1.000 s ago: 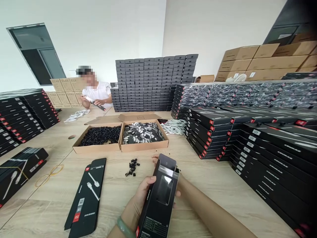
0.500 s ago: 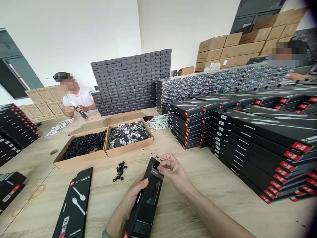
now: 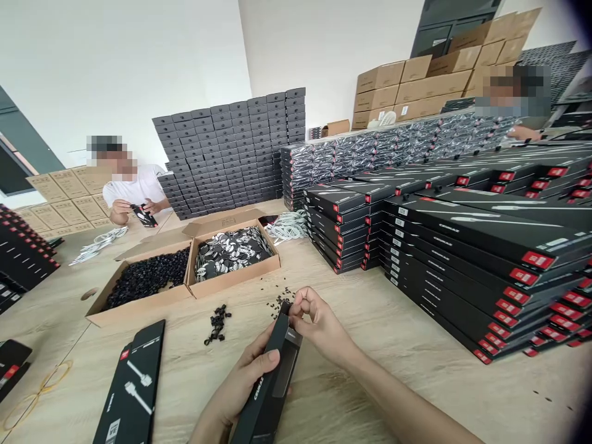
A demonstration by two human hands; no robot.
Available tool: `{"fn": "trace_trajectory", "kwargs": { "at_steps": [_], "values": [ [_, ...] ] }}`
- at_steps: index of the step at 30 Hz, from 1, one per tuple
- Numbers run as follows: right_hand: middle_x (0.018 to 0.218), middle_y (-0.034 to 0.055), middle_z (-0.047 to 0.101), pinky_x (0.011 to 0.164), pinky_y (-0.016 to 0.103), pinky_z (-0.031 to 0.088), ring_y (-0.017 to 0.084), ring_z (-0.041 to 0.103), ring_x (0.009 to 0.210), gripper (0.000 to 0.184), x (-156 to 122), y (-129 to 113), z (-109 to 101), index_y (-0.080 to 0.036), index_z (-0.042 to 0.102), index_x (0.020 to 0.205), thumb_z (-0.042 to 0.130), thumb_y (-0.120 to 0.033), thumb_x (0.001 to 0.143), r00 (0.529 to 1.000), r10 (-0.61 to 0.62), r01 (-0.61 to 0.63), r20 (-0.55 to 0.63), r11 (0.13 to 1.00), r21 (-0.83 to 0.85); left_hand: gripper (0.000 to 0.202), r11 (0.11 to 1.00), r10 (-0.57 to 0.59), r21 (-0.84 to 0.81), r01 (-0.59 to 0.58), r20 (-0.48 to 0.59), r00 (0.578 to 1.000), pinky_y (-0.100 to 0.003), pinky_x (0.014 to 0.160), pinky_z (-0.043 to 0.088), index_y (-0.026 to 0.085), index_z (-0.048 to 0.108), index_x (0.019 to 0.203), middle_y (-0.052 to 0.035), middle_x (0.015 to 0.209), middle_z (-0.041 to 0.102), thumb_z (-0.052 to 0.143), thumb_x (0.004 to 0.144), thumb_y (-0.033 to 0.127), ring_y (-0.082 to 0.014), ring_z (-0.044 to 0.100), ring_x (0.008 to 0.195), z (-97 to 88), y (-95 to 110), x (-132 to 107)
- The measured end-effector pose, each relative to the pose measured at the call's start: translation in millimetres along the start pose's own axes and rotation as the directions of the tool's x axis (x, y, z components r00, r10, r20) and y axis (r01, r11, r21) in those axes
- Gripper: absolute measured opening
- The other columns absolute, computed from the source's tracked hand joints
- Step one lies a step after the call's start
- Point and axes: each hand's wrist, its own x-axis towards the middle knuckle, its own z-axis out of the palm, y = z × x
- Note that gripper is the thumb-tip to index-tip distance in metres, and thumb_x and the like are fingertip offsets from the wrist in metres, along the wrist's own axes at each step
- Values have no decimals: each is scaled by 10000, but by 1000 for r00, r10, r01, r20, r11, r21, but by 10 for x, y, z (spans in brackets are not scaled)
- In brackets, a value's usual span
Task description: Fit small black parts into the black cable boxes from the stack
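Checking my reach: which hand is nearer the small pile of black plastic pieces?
Left. The left hand, gripping the black cardboard box, lies just below and right of the small pile of black plastic pieces; the right hand lies farther right, at the box's top end.

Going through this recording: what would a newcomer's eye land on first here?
Long stacks of black boxes with red labels fill the right side, and a tall wall of dark grey boxes rises at centre back. Nearer, a cardboard tray of small black pieces sits left of centre. At bottom centre, the left hand grips a slim black box, with the right hand at its top end.
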Motion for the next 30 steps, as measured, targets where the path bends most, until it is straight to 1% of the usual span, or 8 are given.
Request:
{"fn": "trace_trajectory", "kwargs": {
  "at_steps": [5,9,13,18,21,25,28,30],
  "values": [
    [691,-56,498,623,253,364,118,454,653,162,-10,33,-2,-224,422,793,545,-128,750,999,-43,46,32,994,-96,682,998,-21,57,21,-5,1000,-265,605,506,264,426,1413,-90,1157,640,667,785,372,-129,614,652,-40,34,-2],
    [693,-51,504,612,250,367,120,464,655,143,-4,70,-28,-220,457,779,574,-141,755,998,-51,56,45,992,-114,662,993,-29,113,26,22,999,-247,565,480,266,435,1407,-78,1064,671,656,793,381,-123,610,604,-46,46,0],
    [712,-19,586,646,268,407,139,525,686,178,38,93,-88,-199,543,764,705,-256,721,996,47,-42,76,997,-69,648,998,-4,59,3,27,1000,-266,592,498,248,450,1397,-87,1048,675,652,795,372,-140,613,640,-73,22,24],
    [648,-10,628,612,269,427,134,545,618,246,71,99,-117,-167,636,678,778,-368,668,986,141,-143,90,989,26,825,996,-1,-88,9,101,995,-330,593,527,258,307,1469,-112,1070,671,673,750,432,-157,605,608,-149,-37,111],
    [657,-8,649,627,271,430,141,556,638,187,53,75,-95,-170,673,667,755,-337,691,992,114,-113,50,993,-13,860,992,27,-127,-11,127,992,-358,632,539,254,266,1483,-123,1073,672,669,747,441,-201,638,695,-164,-48,140],
    [664,-8,650,636,282,428,157,563,655,141,14,65,-52,-187,665,655,686,-296,743,997,75,-73,18,993,-92,823,998,-1,-57,8,113,994,-342,623,538,238,310,1470,-117,1011,692,674,758,433,-206,648,695,-160,-52,145],
    [681,3,652,672,305,427,184,574,700,126,3,96,-32,-206,668,665,653,-273,771,1000,4,-8,-20,976,-216,837,999,-4,-52,9,100,995,-347,603,542,253,313,1468,-119,1060,683,686,744,448,-208,656,675,-167,-60,165],
    [711,13,649,722,324,423,202,577,757,130,13,118,-32,-219,674,660,647,-263,780,997,-66,54,-32,953,-298,866,995,16,-99,-5,106,994,-366,629,550,248,304,1470,-124,1067,684,695,728,464,-246,674,757,-168,-59,182]
  ]
}}
